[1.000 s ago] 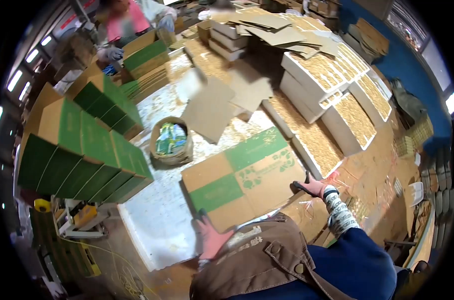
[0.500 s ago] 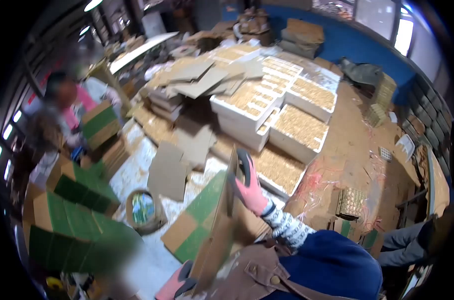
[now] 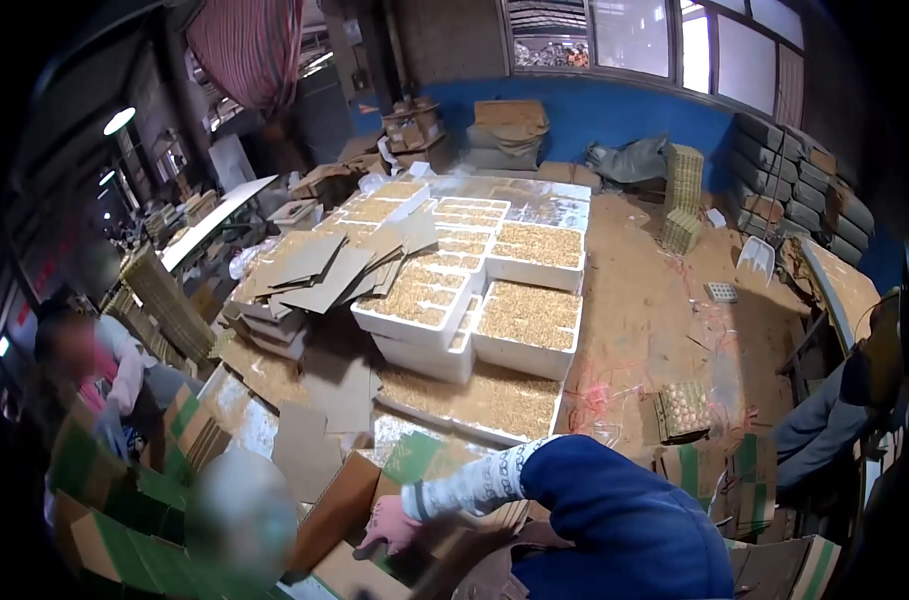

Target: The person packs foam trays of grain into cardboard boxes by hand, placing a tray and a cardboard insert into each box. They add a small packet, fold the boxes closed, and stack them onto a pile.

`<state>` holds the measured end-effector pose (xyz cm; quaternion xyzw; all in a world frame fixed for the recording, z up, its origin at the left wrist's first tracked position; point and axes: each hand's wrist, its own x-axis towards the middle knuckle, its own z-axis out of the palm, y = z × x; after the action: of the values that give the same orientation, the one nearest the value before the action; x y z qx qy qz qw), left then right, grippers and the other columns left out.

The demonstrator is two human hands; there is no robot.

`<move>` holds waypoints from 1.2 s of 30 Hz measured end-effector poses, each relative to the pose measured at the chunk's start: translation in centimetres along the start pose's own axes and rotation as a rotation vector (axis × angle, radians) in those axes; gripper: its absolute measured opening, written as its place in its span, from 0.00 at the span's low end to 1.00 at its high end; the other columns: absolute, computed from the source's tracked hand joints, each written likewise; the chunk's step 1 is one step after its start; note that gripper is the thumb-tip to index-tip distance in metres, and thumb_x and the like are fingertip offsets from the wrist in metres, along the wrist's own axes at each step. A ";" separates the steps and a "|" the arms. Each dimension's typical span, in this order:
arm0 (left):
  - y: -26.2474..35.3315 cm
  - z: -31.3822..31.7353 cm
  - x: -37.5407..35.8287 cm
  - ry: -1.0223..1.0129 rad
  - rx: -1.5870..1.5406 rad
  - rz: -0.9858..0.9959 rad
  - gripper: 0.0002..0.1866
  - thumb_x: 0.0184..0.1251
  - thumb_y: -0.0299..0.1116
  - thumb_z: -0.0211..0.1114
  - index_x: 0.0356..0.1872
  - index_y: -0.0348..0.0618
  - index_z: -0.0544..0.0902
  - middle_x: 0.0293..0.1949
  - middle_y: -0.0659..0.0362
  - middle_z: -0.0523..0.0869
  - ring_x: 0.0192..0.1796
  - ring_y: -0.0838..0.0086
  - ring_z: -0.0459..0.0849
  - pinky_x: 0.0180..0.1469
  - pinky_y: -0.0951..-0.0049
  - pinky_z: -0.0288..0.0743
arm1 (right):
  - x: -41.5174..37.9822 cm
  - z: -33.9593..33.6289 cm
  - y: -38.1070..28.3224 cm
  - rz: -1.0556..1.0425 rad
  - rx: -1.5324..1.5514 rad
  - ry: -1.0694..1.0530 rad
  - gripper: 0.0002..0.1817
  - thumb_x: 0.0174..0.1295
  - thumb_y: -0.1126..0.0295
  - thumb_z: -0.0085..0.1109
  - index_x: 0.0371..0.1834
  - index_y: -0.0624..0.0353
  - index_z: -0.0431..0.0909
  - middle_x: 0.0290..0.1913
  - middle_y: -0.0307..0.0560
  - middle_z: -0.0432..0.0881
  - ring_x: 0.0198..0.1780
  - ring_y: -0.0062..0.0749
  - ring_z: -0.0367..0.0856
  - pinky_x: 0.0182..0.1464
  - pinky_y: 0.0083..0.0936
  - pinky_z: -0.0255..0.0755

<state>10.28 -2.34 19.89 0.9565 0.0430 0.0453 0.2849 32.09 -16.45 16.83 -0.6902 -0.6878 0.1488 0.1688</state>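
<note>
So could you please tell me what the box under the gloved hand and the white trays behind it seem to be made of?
The box looks like corrugated cardboard: matte brown with printed green panels and folded flaps. The white trays look like foam, perhaps polystyrene: thick, dull white walls; the picture leaves that open. The right hand wears a pink glove, probably coated knit.

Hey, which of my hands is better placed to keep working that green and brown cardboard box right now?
Probably the right hand: its pink glove rests on the cardboard box, arm stretched across the body. The left hand does not show in this view, so its position cannot be judged.
</note>
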 end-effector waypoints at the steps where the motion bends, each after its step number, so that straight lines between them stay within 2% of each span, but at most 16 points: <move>1: -1.2 0.4 -0.2 0.043 0.010 -0.048 0.14 0.71 0.37 0.51 0.48 0.38 0.77 0.43 0.44 0.81 0.42 0.58 0.79 0.41 0.60 0.75 | 2.4 -1.8 1.4 -0.039 0.075 -0.160 0.28 0.57 0.56 0.55 0.63 0.45 0.68 0.49 0.50 0.79 0.41 0.44 0.79 0.45 0.38 0.72; 3: -3.0 1.1 0.2 0.123 -0.045 -0.173 0.15 0.71 0.38 0.52 0.49 0.38 0.77 0.44 0.44 0.80 0.43 0.57 0.79 0.42 0.59 0.74 | 2.6 -8.7 0.0 0.108 0.173 -0.005 0.27 0.60 0.57 0.52 0.64 0.51 0.66 0.53 0.53 0.76 0.45 0.46 0.78 0.50 0.37 0.70; 7: -4.3 1.5 1.1 0.242 -0.695 -0.470 0.21 0.68 0.44 0.56 0.50 0.37 0.76 0.46 0.44 0.80 0.48 0.60 0.78 0.46 0.60 0.74 | 2.0 -8.5 0.0 0.511 -0.491 1.137 0.29 0.61 0.58 0.49 0.64 0.60 0.63 0.60 0.58 0.70 0.62 0.54 0.66 0.67 0.47 0.53; 11: -3.4 2.8 1.4 0.207 -1.207 -0.550 0.24 0.67 0.45 0.57 0.52 0.33 0.75 0.46 0.45 0.80 0.47 0.61 0.78 0.47 0.61 0.73 | -4.6 -1.6 -3.5 0.746 -0.171 0.399 0.38 0.60 0.52 0.49 0.68 0.66 0.55 0.68 0.60 0.58 0.70 0.54 0.54 0.69 0.51 0.48; 12: -3.3 3.1 1.0 0.189 -1.333 -0.578 0.24 0.67 0.46 0.57 0.52 0.32 0.74 0.46 0.45 0.80 0.46 0.61 0.78 0.47 0.61 0.73 | -5.4 -0.6 -2.8 0.764 -0.103 0.560 0.40 0.61 0.46 0.47 0.67 0.67 0.55 0.69 0.62 0.55 0.70 0.54 0.54 0.67 0.49 0.53; 14: -3.5 3.3 0.2 0.161 -1.511 -0.631 0.25 0.66 0.45 0.58 0.53 0.31 0.73 0.47 0.46 0.79 0.46 0.62 0.78 0.48 0.62 0.73 | -9.2 -6.8 -5.2 0.975 0.062 0.274 0.39 0.60 0.36 0.40 0.51 0.67 0.74 0.51 0.63 0.77 0.51 0.51 0.78 0.52 0.37 0.71; 16: -4.3 2.5 0.2 0.167 -1.462 -0.626 0.25 0.65 0.43 0.59 0.54 0.31 0.72 0.47 0.47 0.79 0.46 0.63 0.78 0.48 0.63 0.73 | -10.8 -0.9 0.3 0.781 -0.012 0.160 0.39 0.61 0.32 0.34 0.26 0.56 0.83 0.20 0.46 0.82 0.33 0.40 0.83 0.39 0.33 0.76; 18: -5.5 1.2 1.0 0.214 -1.300 -0.597 0.25 0.64 0.41 0.60 0.55 0.32 0.71 0.48 0.48 0.79 0.47 0.64 0.78 0.48 0.64 0.73 | -12.4 -5.4 -2.5 0.802 0.304 -0.064 0.28 0.64 0.43 0.41 0.36 0.55 0.82 0.23 0.41 0.83 0.30 0.30 0.83 0.36 0.25 0.76; 20: -7.2 -1.1 0.6 0.254 -1.000 -0.566 0.25 0.63 0.39 0.60 0.56 0.32 0.70 0.48 0.49 0.79 0.47 0.65 0.78 0.48 0.65 0.73 | -13.8 -7.1 -5.4 0.760 0.876 0.157 0.25 0.62 0.55 0.51 0.59 0.55 0.70 0.44 0.50 0.82 0.41 0.33 0.83 0.46 0.25 0.75; 22: -8.9 -2.4 1.4 0.235 -0.693 -0.525 0.26 0.61 0.37 0.61 0.57 0.32 0.69 0.49 0.50 0.79 0.47 0.66 0.78 0.49 0.67 0.73 | -14.0 -1.5 -5.1 0.542 0.741 0.367 0.38 0.58 0.64 0.57 0.72 0.49 0.51 0.62 0.55 0.69 0.57 0.37 0.75 0.57 0.28 0.69; 26: -10.6 0.0 2.8 0.163 -0.274 -0.480 0.27 0.59 0.32 0.62 0.59 0.32 0.67 0.50 0.53 0.78 0.48 0.69 0.78 0.49 0.69 0.73 | -15.1 3.9 3.2 0.529 -0.031 0.271 0.38 0.56 0.65 0.57 0.71 0.52 0.53 0.66 0.59 0.62 0.66 0.48 0.62 0.66 0.35 0.59; 27: -9.8 0.0 3.5 0.230 -0.446 -0.537 0.25 0.61 0.32 0.61 0.58 0.32 0.68 0.50 0.52 0.78 0.48 0.68 0.78 0.49 0.69 0.73 | -15.8 3.6 6.6 0.505 -0.175 0.564 0.36 0.58 0.64 0.55 0.70 0.57 0.54 0.65 0.62 0.63 0.65 0.53 0.63 0.66 0.37 0.60; 29: -8.4 -0.1 4.4 0.371 -0.786 -0.647 0.21 0.63 0.30 0.58 0.56 0.33 0.70 0.50 0.52 0.77 0.49 0.68 0.78 0.49 0.71 0.73 | -16.9 -3.5 11.4 1.194 0.406 1.220 0.36 0.59 0.56 0.57 0.65 0.64 0.58 0.59 0.65 0.69 0.60 0.55 0.68 0.62 0.40 0.63; 31: -8.9 -0.6 4.7 0.273 -0.867 -0.581 0.20 0.63 0.30 0.59 0.54 0.32 0.71 0.47 0.54 0.78 0.47 0.71 0.78 0.47 0.71 0.73 | -20.6 -9.3 18.3 1.066 0.411 1.602 0.43 0.60 0.47 0.54 0.68 0.67 0.51 0.65 0.70 0.60 0.68 0.53 0.59 0.66 0.39 0.57; 33: -8.0 -0.4 5.6 0.310 -0.945 -0.592 0.19 0.63 0.30 0.60 0.53 0.32 0.73 0.46 0.55 0.79 0.45 0.72 0.78 0.46 0.71 0.73 | -21.6 -12.2 24.9 1.782 0.380 1.283 0.55 0.53 0.33 0.50 0.72 0.65 0.45 0.73 0.64 0.44 0.74 0.53 0.41 0.73 0.41 0.38; 36: -6.2 -0.3 6.1 0.497 -0.995 -0.685 0.17 0.63 0.31 0.60 0.51 0.33 0.74 0.44 0.55 0.79 0.43 0.73 0.77 0.45 0.72 0.72 | -19.7 -14.2 28.4 1.754 0.376 1.342 0.56 0.48 0.35 0.58 0.74 0.55 0.43 0.73 0.64 0.43 0.74 0.57 0.42 0.72 0.43 0.41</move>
<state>15.99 3.63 17.13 0.6036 0.3839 0.1862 0.6735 63.62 -36.42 16.62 -0.8399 0.3005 -0.0845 0.4439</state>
